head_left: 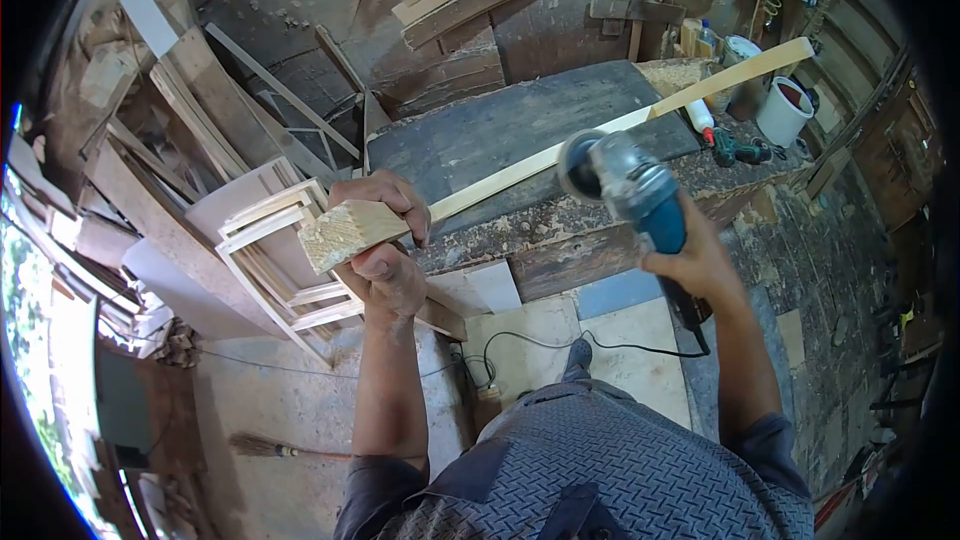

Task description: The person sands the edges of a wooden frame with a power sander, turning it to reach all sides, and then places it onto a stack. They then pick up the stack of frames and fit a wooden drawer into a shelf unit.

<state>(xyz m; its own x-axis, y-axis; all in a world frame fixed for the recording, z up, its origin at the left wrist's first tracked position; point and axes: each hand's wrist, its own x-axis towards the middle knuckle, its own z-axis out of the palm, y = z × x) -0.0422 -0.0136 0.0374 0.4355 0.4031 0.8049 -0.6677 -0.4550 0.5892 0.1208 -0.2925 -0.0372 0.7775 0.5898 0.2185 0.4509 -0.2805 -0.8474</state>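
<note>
A long pale wooden bar (500,180) slants across the workbench, its squared near end raised towards me. My left hand (385,230) is wrapped around it just behind that end, fingers over the top and thumb underneath. In my right hand (700,255) is a blue angle grinder (650,202), gripped by its body. The grinder's disc (580,165) overlaps the bar's near edge in this view, around the middle of its length. A black cord (640,347) trails from the tool's back end down to the floor.
The dark-topped workbench (440,145) carries a green drill (740,148), a red-capped white bottle (700,118) and a white bucket (784,112). Wooden frames (290,290) and boards lean at left. A broom (262,445) lies on the floor.
</note>
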